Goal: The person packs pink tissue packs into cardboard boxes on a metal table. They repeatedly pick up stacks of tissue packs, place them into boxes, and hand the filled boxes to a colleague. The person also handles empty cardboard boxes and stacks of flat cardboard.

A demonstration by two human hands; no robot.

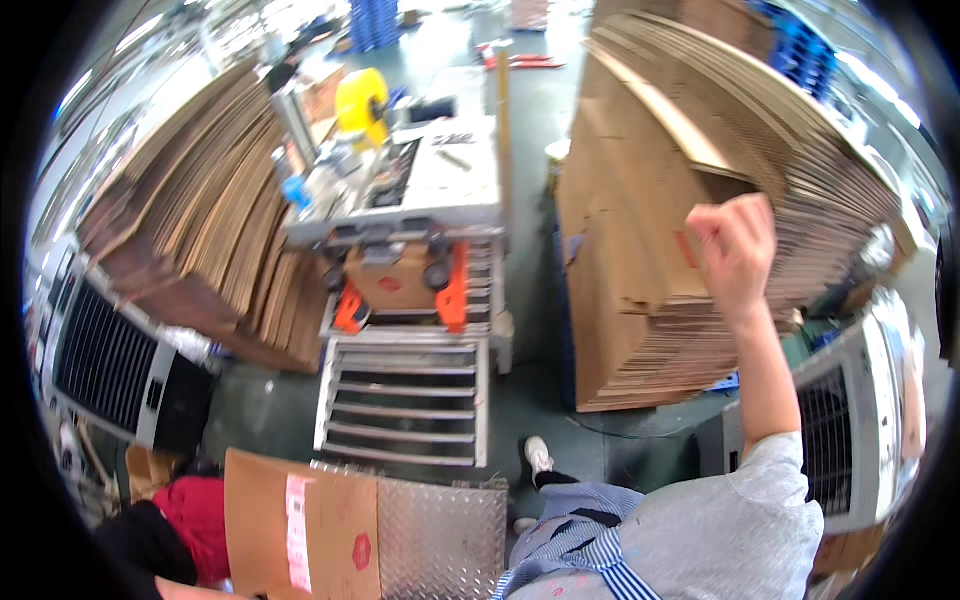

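My bare right arm reaches forward to a tall stack of flat cardboard boxes [640,180]. My right hand [737,250] is closed in a slightly blurred fist at the edge of the front sheet, where a dark gap opens behind it. Whether cardboard is pinched in its fingers I cannot make out. My left hand is outside the picture. Low at the left, a brown cardboard box [335,535] with a pink-white strip rests on a diamond-plate metal table [445,535]. Beside it is another person in a red garment [197,515]; skin shows at that box's lower edge.
A roller conveyor [405,400] leads to a box-taping machine [465,190] with a yellow tape roll [362,105]; a carton [392,285] sits inside it. More flat cardboard [215,215] stands at the left. Air-cooler-like units [105,355] flank both sides. A cable crosses the floor.
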